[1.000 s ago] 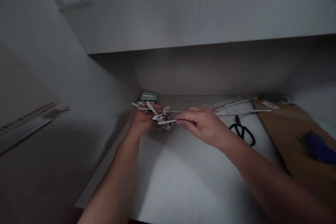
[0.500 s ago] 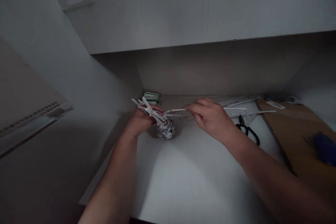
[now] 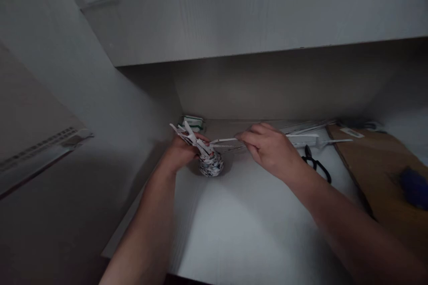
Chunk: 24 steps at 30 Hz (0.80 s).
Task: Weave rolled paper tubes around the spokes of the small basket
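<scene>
A small woven paper basket (image 3: 211,164), round and speckled, stands on the white desktop with several pale paper strips (image 3: 191,132) sticking up from its neck. My left hand (image 3: 183,151) is closed around the strips and neck from the left; some of its fingers are hidden behind them. One thin paper strip (image 3: 223,140) stretches from the neck to the right. My right hand (image 3: 265,147) pinches this strip between thumb and fingers, and a length of pale strip shows beyond that hand.
Black-handled scissors (image 3: 317,167) lie right of my right forearm. Farther right is a brown cardboard sheet (image 3: 377,160) with a dark blue object (image 3: 414,187) on it. A green-white packet (image 3: 193,122) sits at the back. An overhanging white panel (image 3: 234,18) is above.
Both hands keep their holds in nearly the same place. The strip end beyond my right hand has shifted slightly, and the view has moved a little.
</scene>
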### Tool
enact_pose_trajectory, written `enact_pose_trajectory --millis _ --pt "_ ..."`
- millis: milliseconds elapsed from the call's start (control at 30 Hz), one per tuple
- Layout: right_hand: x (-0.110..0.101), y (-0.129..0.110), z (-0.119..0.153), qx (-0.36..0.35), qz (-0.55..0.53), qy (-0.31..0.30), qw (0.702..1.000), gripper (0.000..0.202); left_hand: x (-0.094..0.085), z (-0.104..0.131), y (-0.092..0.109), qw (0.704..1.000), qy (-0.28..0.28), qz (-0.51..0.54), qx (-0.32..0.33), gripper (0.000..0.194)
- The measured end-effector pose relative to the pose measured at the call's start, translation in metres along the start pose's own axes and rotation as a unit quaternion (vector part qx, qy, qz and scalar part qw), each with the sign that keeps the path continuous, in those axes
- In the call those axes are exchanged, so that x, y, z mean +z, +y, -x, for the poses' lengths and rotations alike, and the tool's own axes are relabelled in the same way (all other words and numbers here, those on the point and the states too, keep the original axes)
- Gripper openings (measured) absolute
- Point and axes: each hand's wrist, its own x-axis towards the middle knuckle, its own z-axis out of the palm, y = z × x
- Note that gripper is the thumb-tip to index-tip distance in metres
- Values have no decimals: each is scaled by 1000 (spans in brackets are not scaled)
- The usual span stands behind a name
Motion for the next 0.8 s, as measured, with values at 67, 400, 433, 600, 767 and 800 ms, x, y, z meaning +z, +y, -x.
enact_pose_trajectory --millis 67,400,433,600,767,800 --pt "-1 -1 0 -4 9 -5 1000 27 0 0 0 1000 -5 6 -8 15" --pt "-8 -8 -1 -12 57 -30 998 27 0 -1 -2 996 -20 -72 55 15" --pt "-9 -9 -1 -13 61 -31 998 26 0 -1 -3 996 -25 -71 57 16" --pt "-8 -14 -1 -8 83 -38 996 23 2 0 -5 994 -28 -76 75 17" --pt "-7 -18 -2 -1 85 -60 995 19 4 2 -3 991 -33 -95 91 13" --pt "-7 -19 -2 1 83 -67 994 19 5 2 -2 990 -34 -98 93 14"
